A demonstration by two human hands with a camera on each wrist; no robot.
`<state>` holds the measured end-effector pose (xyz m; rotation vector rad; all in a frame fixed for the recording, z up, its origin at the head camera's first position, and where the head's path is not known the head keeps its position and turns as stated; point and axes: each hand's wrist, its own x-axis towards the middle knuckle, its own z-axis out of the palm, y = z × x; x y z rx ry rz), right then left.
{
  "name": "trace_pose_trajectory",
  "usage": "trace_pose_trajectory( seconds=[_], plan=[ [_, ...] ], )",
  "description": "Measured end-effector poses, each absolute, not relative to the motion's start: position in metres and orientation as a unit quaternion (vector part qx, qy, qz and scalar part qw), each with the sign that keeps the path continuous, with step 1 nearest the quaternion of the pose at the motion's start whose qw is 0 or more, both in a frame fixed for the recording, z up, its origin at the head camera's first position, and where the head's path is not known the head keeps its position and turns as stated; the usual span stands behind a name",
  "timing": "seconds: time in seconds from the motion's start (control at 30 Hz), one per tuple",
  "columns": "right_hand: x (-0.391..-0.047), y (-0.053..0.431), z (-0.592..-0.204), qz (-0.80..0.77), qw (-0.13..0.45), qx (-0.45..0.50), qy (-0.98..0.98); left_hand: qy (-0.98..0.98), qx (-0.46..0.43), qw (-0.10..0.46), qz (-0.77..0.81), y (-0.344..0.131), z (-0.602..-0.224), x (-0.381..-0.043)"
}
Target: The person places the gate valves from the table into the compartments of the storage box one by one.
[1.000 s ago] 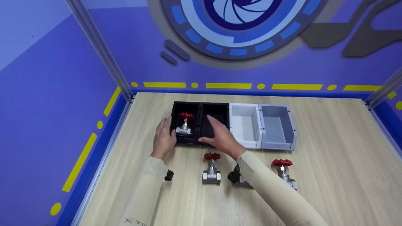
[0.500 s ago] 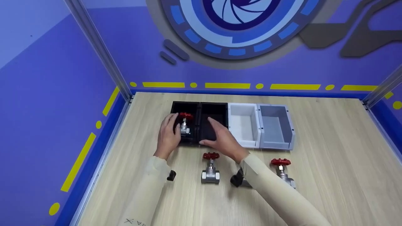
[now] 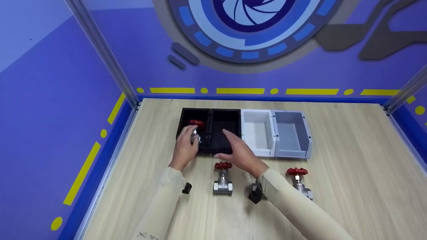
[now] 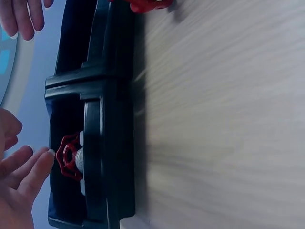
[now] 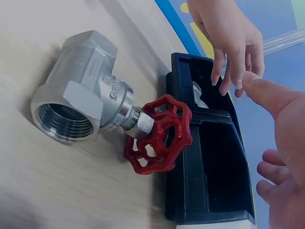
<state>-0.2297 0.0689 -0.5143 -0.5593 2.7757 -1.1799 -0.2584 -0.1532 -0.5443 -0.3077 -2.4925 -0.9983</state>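
Observation:
A gate valve (image 3: pixel 196 123) with a red handwheel lies in the leftmost black bin (image 4: pixel 108 157). My left hand (image 3: pixel 185 148) hovers over that bin, fingers loosely bent and overlapping the valve's metal body in the head view. From the left wrist, its fingertips (image 4: pixel 45 157) show close by the red handwheel, pinching nothing. Over the front of the second black bin (image 3: pixel 226 115), my right hand (image 3: pixel 245 156) hangs with thumb and fingers spread apart. Just in front of the bins, another gate valve (image 3: pixel 223 183) stands on the table, large in the right wrist view.
A white bin (image 3: pixel 258 133) and a grey bin (image 3: pixel 290 133) continue the row to the right. At front right lies a further gate valve (image 3: pixel 298 181); one more is mostly hidden beneath the right forearm. Blue panels (image 3: pixel 166 60) enclose the table (image 3: pixel 350 166).
My left hand has moved right from the left bin's outer side to over the valve inside it. My right hand has shifted slightly down and right, still spread.

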Motion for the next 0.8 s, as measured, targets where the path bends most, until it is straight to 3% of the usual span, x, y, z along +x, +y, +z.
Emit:
trace_pose_trajectory(
  seconds=[0.4,0.8],
  plan=[
    [-0.218,0.072,-0.52,-0.364,0.035,-0.216,0.905,-0.903,-0.126,0.169,-0.373,-0.141,-0.55,-0.259],
    [-0.206,0.073,-0.525,-0.349,0.071,-0.218,0.909,-0.912,-0.14,0.143,-0.358,-0.132,-0.552,-0.262]
  ],
)
